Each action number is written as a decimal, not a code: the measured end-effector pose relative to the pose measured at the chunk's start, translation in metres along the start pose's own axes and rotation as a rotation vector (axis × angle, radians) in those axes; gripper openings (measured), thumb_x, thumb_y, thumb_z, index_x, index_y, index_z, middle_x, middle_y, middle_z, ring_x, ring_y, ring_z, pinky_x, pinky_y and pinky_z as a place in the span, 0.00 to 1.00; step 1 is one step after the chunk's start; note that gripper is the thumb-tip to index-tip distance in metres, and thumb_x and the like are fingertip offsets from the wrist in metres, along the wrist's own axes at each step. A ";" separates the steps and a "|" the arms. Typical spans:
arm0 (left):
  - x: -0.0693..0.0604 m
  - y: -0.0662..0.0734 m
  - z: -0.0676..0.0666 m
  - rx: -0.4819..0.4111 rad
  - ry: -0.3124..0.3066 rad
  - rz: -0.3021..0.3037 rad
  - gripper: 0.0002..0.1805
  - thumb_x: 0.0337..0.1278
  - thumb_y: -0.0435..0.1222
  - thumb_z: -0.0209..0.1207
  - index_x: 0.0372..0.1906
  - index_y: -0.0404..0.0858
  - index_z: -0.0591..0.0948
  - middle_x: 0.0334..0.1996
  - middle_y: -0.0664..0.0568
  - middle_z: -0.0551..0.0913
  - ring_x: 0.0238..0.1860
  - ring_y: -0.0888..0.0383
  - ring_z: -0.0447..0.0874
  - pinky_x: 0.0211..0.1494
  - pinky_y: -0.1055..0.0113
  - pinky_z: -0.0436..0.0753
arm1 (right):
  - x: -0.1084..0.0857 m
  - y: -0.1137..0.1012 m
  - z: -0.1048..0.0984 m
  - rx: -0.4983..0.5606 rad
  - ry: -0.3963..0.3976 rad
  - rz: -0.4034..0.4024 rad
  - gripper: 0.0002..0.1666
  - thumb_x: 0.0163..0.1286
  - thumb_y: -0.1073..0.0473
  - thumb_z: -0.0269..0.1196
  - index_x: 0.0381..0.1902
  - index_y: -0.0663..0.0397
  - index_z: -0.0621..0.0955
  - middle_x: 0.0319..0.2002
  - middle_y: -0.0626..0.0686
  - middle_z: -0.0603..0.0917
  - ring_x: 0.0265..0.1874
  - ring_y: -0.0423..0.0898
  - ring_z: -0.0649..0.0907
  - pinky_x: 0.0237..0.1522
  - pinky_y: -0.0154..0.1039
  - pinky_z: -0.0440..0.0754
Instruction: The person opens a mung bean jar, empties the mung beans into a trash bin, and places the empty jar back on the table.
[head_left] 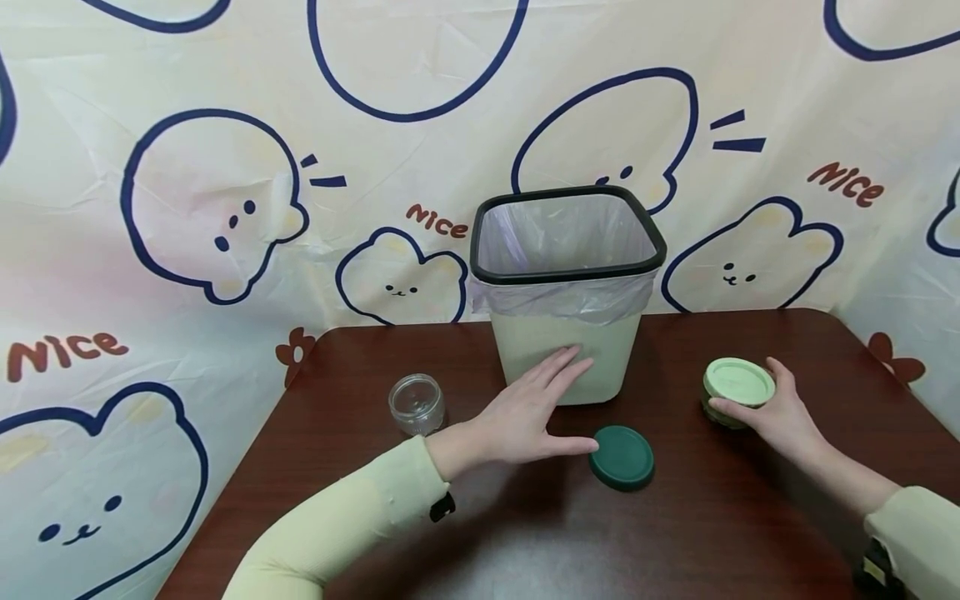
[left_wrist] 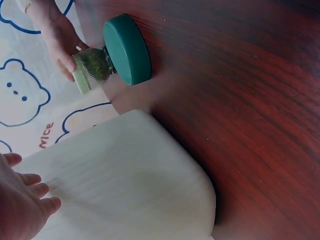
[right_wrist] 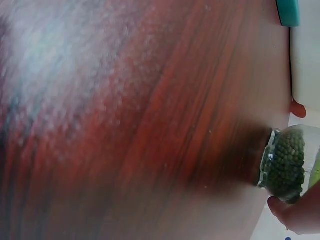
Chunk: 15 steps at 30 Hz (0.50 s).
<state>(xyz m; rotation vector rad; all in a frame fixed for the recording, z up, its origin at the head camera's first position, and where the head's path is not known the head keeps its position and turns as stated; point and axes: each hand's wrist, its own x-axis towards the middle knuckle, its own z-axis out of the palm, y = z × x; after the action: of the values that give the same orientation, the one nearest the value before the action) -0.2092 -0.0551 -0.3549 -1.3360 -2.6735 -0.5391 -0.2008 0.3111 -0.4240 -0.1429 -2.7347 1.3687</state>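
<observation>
The hands are well apart. The right hand (head_left: pixel 786 423), right of centre in the head view, grips the lidded jar (right_wrist: pixel 287 162) with thumb and fingers set about its sides. The jar stands upright on the table (head_left: pixel 705 533), at the right of the frame; it has a light green lid (head_left: pixel 741 381) and, in the right wrist view, holds small green grains. The left hand (head_left: pixel 525 418), near the centre of the head view, has its fingers extended in front of the bin (head_left: pixel 617 354) and holds nothing; whether the fingertips touch the bin wall cannot be determined. Its thumb points at the dark green lid (head_left: pixel 624 458), lower centre-right; contact cannot be confirmed. The bin stands upright, centre-right, with a black rim (head_left: pixel 577 273) and a translucent liner (head_left: pixel 600 302). A clear glass jar (head_left: pixel 416 404) stands left of centre, near the left forearm.
</observation>
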 end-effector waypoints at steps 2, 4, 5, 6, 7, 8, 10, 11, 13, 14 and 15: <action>0.002 0.000 0.000 -0.012 0.001 0.000 0.51 0.55 0.63 0.59 0.77 0.45 0.51 0.77 0.51 0.46 0.75 0.58 0.41 0.73 0.61 0.54 | 0.001 0.001 0.001 0.000 0.006 0.010 0.66 0.65 0.44 0.66 0.71 0.74 0.33 0.67 0.82 0.42 0.64 0.77 0.53 0.59 0.72 0.56; 0.003 0.000 0.000 -0.025 0.001 -0.001 0.51 0.55 0.63 0.59 0.77 0.45 0.52 0.76 0.51 0.47 0.75 0.58 0.42 0.73 0.61 0.54 | 0.002 0.002 0.002 0.001 0.013 0.016 0.66 0.64 0.45 0.67 0.71 0.75 0.34 0.67 0.83 0.44 0.64 0.77 0.54 0.58 0.71 0.57; 0.003 0.000 0.000 -0.030 0.002 -0.001 0.51 0.55 0.62 0.60 0.77 0.44 0.52 0.76 0.51 0.47 0.75 0.58 0.42 0.72 0.61 0.55 | 0.002 0.003 0.003 0.004 0.017 0.016 0.66 0.64 0.46 0.67 0.71 0.76 0.35 0.66 0.83 0.45 0.63 0.77 0.55 0.58 0.70 0.57; 0.004 0.000 0.001 -0.035 0.003 -0.001 0.51 0.55 0.62 0.60 0.77 0.44 0.52 0.76 0.51 0.47 0.75 0.58 0.42 0.72 0.61 0.55 | 0.003 0.003 0.003 0.005 0.021 0.016 0.66 0.63 0.47 0.68 0.71 0.76 0.36 0.66 0.83 0.46 0.63 0.76 0.56 0.57 0.69 0.58; 0.004 0.000 0.001 -0.041 0.004 -0.003 0.51 0.55 0.62 0.60 0.77 0.44 0.52 0.76 0.51 0.47 0.75 0.59 0.42 0.72 0.61 0.55 | 0.003 0.004 0.004 0.007 0.025 0.016 0.65 0.63 0.47 0.68 0.71 0.76 0.36 0.65 0.83 0.48 0.63 0.76 0.57 0.57 0.68 0.59; 0.005 0.000 0.001 -0.048 0.005 -0.005 0.51 0.55 0.62 0.60 0.77 0.45 0.52 0.76 0.51 0.47 0.75 0.59 0.42 0.72 0.61 0.55 | 0.003 0.005 0.005 0.010 0.029 0.015 0.65 0.63 0.48 0.69 0.71 0.77 0.37 0.64 0.83 0.49 0.62 0.76 0.57 0.56 0.68 0.59; 0.006 0.000 0.002 -0.061 0.005 -0.008 0.51 0.55 0.62 0.60 0.77 0.45 0.52 0.76 0.52 0.47 0.75 0.59 0.42 0.72 0.60 0.55 | 0.004 0.007 0.007 0.020 0.038 0.009 0.65 0.62 0.49 0.70 0.70 0.77 0.38 0.64 0.83 0.50 0.61 0.75 0.58 0.56 0.67 0.59; 0.006 0.000 0.003 -0.068 0.005 -0.009 0.51 0.55 0.62 0.60 0.77 0.45 0.52 0.76 0.52 0.48 0.75 0.59 0.43 0.72 0.60 0.56 | 0.004 0.008 0.008 0.030 0.044 0.004 0.65 0.61 0.50 0.70 0.70 0.77 0.38 0.64 0.83 0.51 0.61 0.74 0.59 0.56 0.67 0.59; 0.008 0.000 0.004 -0.079 0.003 -0.011 0.51 0.55 0.62 0.60 0.77 0.45 0.52 0.76 0.52 0.48 0.75 0.59 0.43 0.72 0.60 0.56 | 0.003 0.009 0.009 0.051 0.051 0.004 0.65 0.61 0.50 0.71 0.70 0.77 0.38 0.63 0.82 0.51 0.61 0.74 0.59 0.56 0.67 0.59; 0.008 0.000 0.004 -0.083 0.003 -0.011 0.51 0.55 0.62 0.60 0.77 0.45 0.52 0.76 0.52 0.48 0.75 0.59 0.43 0.72 0.60 0.56 | 0.002 0.010 0.010 0.062 0.053 0.004 0.65 0.60 0.51 0.71 0.70 0.77 0.39 0.63 0.82 0.51 0.61 0.74 0.59 0.57 0.67 0.59; 0.009 0.000 0.005 -0.087 0.004 -0.010 0.51 0.55 0.62 0.61 0.77 0.45 0.52 0.76 0.52 0.48 0.75 0.59 0.43 0.72 0.60 0.55 | 0.002 0.010 0.010 0.076 0.052 0.007 0.65 0.60 0.51 0.71 0.70 0.76 0.39 0.63 0.82 0.51 0.61 0.74 0.59 0.57 0.67 0.58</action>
<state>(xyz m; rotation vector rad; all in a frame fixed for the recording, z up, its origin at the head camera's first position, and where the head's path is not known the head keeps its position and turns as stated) -0.2139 -0.0465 -0.3572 -1.3427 -2.6837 -0.6652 -0.2030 0.3090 -0.4384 -0.1814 -2.6386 1.4467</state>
